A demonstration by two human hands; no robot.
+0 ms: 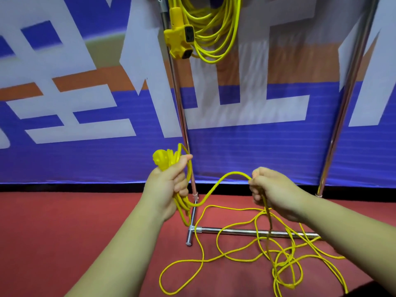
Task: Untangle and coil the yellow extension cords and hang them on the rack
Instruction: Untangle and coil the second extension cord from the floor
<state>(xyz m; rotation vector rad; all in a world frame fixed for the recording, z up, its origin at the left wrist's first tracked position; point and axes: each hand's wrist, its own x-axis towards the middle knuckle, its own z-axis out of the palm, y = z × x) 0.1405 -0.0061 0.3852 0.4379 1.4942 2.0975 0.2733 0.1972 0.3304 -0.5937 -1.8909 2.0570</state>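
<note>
Cord (235, 173) strung between two hands, rack (343, 103) beyond.
Its loose length lies tangled on the red floor (64, 232) at lower right, crossing the rack's base bar (246, 231). One strand rises into the right hand (270, 189), whose curled fingers close around it. From there it arcs across to the left hand (167, 185), a fist wrapped round a small coil (182, 204) with the plug (159, 160) sticking out on top. Behind the chrome uprights hangs a blue, white and orange banner (85, 103). At top centre a second coil (214, 28) hangs with its socket block (180, 37).
</note>
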